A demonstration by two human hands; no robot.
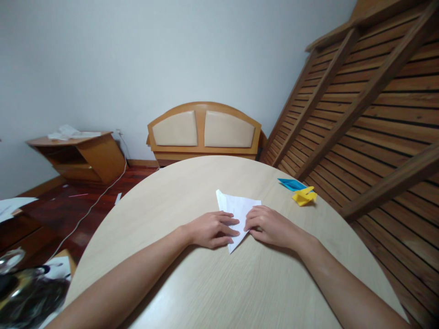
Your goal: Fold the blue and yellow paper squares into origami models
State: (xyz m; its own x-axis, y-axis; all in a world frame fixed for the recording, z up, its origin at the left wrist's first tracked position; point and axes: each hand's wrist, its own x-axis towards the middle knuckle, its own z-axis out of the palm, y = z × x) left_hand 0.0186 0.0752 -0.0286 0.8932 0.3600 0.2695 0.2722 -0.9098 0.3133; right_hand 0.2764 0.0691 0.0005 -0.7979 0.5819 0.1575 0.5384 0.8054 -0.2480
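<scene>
A folded sheet of white paper (241, 205) lies on the pale round table (164, 196), with one corner pointing toward me and a narrow folded strip along its upper left side. My left hand (213, 229) rests flat across the paper's left part, fingers spread and pressing down on it. On the opposite side, the bent fingers and thumb of my right hand (265, 225) close on the paper's right edge. The underside of the paper and the tips of some right fingers are hidden.
Near the table's right edge sit a blue folded paper boat-like shape (291, 184) and a yellow folded paper figure (304, 196). Wooden slats (343, 114) lean along the right. Behind stands a headboard (205, 128); at left are a low cabinet (82, 155) and a white cable (91, 208).
</scene>
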